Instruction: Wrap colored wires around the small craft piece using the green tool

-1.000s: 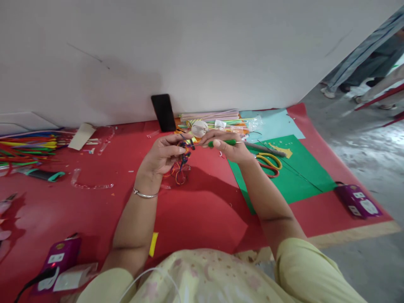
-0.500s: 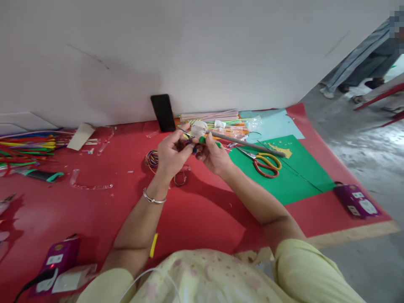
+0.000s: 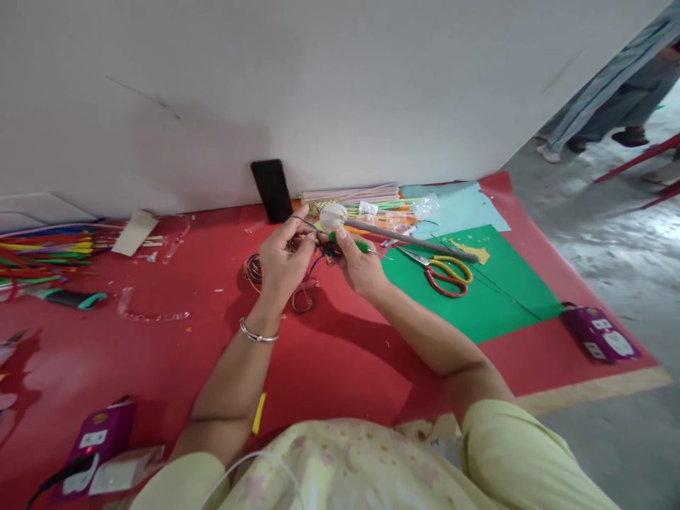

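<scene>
Evidently the cord work sits up between the two hands, above the table, probably because small knots are easier to see and turn there than lying flat. The left hand is narrow, thumb and forefinger pinched on a dark cord, a grip that likely serves to keep that strand apart from the others. The right hand is closed round a green tool, thumb on top; its thin tip points right, away from the knot, so it looks tucked there to leave the fingertips free. Whether those fingertips also grip the knot, I cannot tell.

Loose cords rest on the table below the hands, near a coil just left, perhaps left slack so that nothing pulls. The scissors lie on the green sheet beyond the right hand, slightly open, handles to the right, seemingly kept within reach. The phone leans tilted against the wall, which must be what props it up
</scene>
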Tool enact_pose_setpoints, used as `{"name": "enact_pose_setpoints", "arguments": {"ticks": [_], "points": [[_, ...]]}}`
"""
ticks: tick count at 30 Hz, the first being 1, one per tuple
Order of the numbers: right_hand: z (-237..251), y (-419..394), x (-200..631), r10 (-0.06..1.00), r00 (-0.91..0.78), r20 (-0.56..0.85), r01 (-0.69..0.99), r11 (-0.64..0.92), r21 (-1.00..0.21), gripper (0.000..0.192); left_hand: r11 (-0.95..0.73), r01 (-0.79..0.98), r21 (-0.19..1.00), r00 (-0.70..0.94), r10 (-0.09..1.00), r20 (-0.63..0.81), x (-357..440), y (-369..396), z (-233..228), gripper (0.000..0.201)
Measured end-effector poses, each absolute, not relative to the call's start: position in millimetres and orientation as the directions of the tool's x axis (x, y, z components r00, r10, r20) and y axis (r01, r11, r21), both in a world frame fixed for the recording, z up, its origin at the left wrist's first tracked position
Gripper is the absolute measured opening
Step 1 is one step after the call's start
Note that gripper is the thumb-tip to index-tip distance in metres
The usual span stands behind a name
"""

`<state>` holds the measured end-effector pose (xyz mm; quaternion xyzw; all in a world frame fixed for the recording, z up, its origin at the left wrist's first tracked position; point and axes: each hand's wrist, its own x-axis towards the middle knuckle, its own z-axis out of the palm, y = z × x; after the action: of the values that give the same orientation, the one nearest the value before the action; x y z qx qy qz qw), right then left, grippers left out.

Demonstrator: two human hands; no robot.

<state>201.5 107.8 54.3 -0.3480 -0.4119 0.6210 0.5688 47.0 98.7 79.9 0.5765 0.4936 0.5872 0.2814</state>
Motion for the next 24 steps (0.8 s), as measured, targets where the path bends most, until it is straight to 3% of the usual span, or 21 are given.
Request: {"name": "enact_pose_setpoints", "arguments": {"ticks": [3, 11, 15, 18, 24], "points": [[56.4, 107.8, 205.0, 0.993, -0.098, 0.060, -0.374, 0.019, -0.927, 0.053, -0.315, 0.211, 0.926, -0.147, 0.926, 0.348, 44.0, 100.4, 79.8, 0.042], [69.4, 109.5, 211.0, 0.988, -0.131, 0.084, -0.383, 0.028, -0.923, 0.056, -0.233, -0.067, 0.970, -0.064, 0.971, 0.229, 40.4, 109.0, 74.1, 0.041], [74.9, 109.1, 215.3, 0.976, -0.150, 0.156, -0.262, 0.113, -0.959, 0.058, -0.197, -0.130, 0.972, -0.022, 0.980, 0.196, 39.4, 110.1, 76.5, 0.043], [75.4, 108.5, 216.7, 0.972, -0.135, 0.192, -0.198, 0.164, -0.966, 0.061, -0.237, -0.126, 0.963, -0.019, 0.971, 0.237, 37.9, 110.9, 77.2, 0.044], [63.7, 105.2, 209.0, 0.971, -0.016, 0.238, -0.243, 0.227, -0.943, 0.053, -0.322, 0.044, 0.946, -0.145, 0.935, 0.324, 43.7, 109.6, 72.2, 0.044]]}}
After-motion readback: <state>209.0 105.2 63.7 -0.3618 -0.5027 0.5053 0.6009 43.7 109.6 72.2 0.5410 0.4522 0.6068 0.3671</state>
